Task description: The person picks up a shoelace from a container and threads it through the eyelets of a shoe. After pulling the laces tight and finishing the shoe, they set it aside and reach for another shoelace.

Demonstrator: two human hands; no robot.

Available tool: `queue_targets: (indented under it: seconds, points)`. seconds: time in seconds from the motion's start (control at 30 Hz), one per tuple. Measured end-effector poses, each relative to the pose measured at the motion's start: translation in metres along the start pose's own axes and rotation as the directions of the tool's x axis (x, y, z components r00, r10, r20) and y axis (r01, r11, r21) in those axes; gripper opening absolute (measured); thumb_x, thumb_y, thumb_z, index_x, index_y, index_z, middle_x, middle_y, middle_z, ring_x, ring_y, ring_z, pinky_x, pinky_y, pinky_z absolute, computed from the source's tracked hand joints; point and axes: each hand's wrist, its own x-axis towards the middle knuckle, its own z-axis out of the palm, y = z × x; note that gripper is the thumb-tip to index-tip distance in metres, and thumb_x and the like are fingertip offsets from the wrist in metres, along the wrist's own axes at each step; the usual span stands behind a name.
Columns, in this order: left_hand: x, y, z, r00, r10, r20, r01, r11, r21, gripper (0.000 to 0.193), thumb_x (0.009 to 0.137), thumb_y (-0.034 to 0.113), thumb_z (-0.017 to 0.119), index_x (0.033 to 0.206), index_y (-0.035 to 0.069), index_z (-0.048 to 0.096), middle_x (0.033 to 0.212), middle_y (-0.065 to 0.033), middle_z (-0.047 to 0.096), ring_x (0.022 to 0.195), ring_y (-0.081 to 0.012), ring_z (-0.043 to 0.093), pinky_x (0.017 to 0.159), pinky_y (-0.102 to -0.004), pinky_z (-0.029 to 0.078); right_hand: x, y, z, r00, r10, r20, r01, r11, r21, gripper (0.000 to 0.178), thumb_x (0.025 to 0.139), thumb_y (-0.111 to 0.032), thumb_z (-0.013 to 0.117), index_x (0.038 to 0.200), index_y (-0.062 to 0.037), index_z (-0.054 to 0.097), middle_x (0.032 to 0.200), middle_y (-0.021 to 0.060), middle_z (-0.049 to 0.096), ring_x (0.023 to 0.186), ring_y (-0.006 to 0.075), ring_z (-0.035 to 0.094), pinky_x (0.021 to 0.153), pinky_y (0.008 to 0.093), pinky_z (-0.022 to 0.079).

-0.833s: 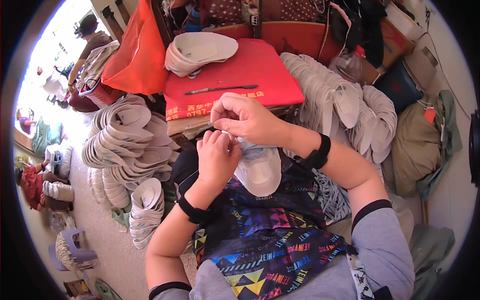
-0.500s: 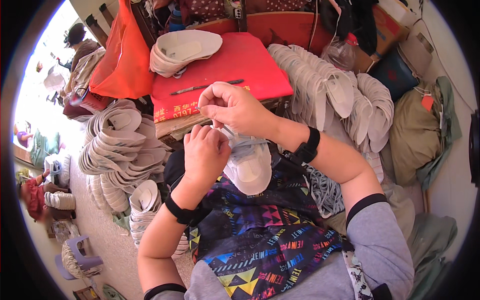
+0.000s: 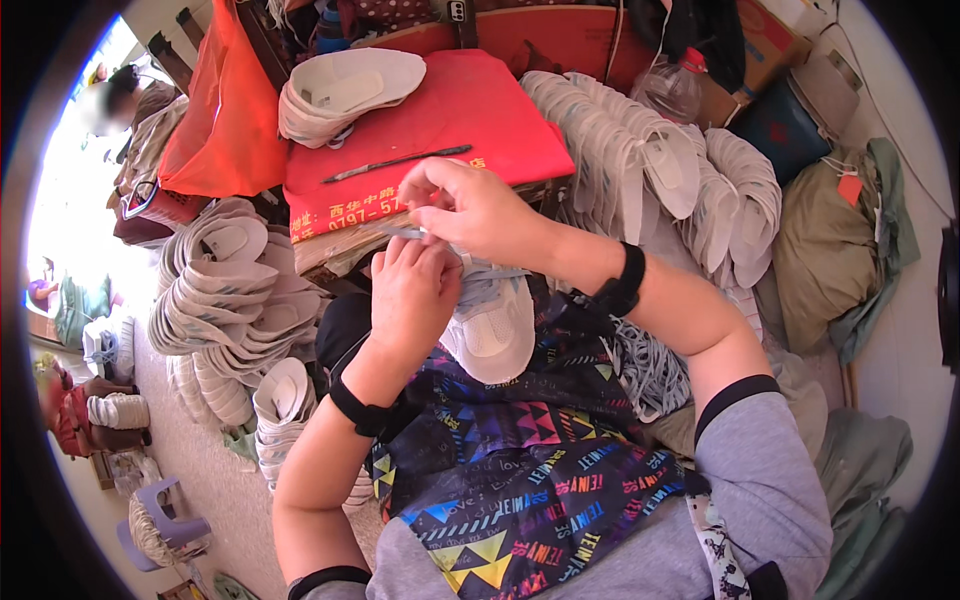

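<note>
A white shoe upper [image 3: 497, 338] with pale blue-grey laces [image 3: 488, 284] lies over my lap, toe toward me. My left hand [image 3: 412, 292] is closed at its far end, fingers curled against it; the exact grip is partly hidden. Just above and to the right, my right hand [image 3: 468, 208] is closed in a pinch, thumb against forefinger. A thin pale shoelace end [image 3: 404, 233] shows by its fingertips, over the left hand's knuckles. Beyond both hands, a red-covered table [image 3: 500, 95] bears a dark thin tool [image 3: 395, 165] and a small stack of white uppers [image 3: 350, 88].
Stacked uppers [image 3: 215, 290] stand on the left, and long rows [image 3: 625, 150] on the right. A bundle of grey laces [image 3: 650, 370] lies by my right side. An orange bag [image 3: 225, 110] hangs at the table's left. Other people are farther off at left.
My right hand has come slightly lower and closer to the left hand, and the lace end now lies across the left knuckles. The whole view has shifted a little.
</note>
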Motion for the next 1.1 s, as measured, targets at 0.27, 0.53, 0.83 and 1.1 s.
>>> queue_targets:
  seconds: [0.27,0.53,0.83,1.1]
  points:
    - [-0.007,-0.004,-0.003,0.993,-0.083,-0.083,0.084,0.996,0.005,0.012,0.071,0.012,0.069,0.081,0.011,0.064,0.102,-0.0049,0.053,0.104,-0.0305,0.045,0.090,-0.0436,0.037,-0.064,0.014,-0.022,0.961,-0.173,0.216,0.275,0.523,-0.807,0.007,0.076,-0.010,0.065,0.081,-0.0059,0.060,0.087,0.0095,0.052,0.082,0.0283,0.056,0.072,0.0386,0.043]
    - [0.000,0.003,0.011,0.987,-0.078,-0.142,0.072,0.996,-0.047,0.009,0.071,0.009,0.069,0.079,0.009,0.065,0.103,-0.0032,0.055,0.103,-0.0306,0.046,0.090,-0.0428,0.037,-0.069,0.030,-0.006,0.996,-0.079,0.049,0.081,0.495,-0.865,0.009,0.078,-0.012,0.065,0.080,-0.0057,0.059,0.088,0.0113,0.053,0.083,0.0295,0.058,0.071,0.0399,0.045]
    - [-0.007,-0.003,0.007,0.978,-0.089,-0.191,0.056,0.984,-0.172,0.012,0.073,0.007,0.070,0.085,0.008,0.066,0.105,-0.0048,0.057,0.102,-0.0295,0.048,0.089,-0.0397,0.038,-0.071,0.027,-0.012,0.993,0.100,-0.060,-0.117,0.852,-0.510,0.012,0.079,-0.013,0.065,0.084,-0.0047,0.058,0.088,0.0136,0.052,0.078,0.0325,0.059,0.069,0.0411,0.049]
    - [-0.061,-0.016,0.001,0.981,-0.176,-0.086,0.152,0.962,-0.226,0.013,0.071,0.007,0.073,0.080,0.006,0.063,0.086,-0.0079,0.054,0.087,-0.0283,0.050,0.078,-0.0383,0.041,-0.087,0.034,-0.111,0.920,-0.186,-0.345,-0.254,0.386,-0.887,0.010,0.077,-0.009,0.060,0.081,-0.0055,0.052,0.085,0.0147,0.052,0.076,0.0378,0.058,0.064,0.0482,0.049]
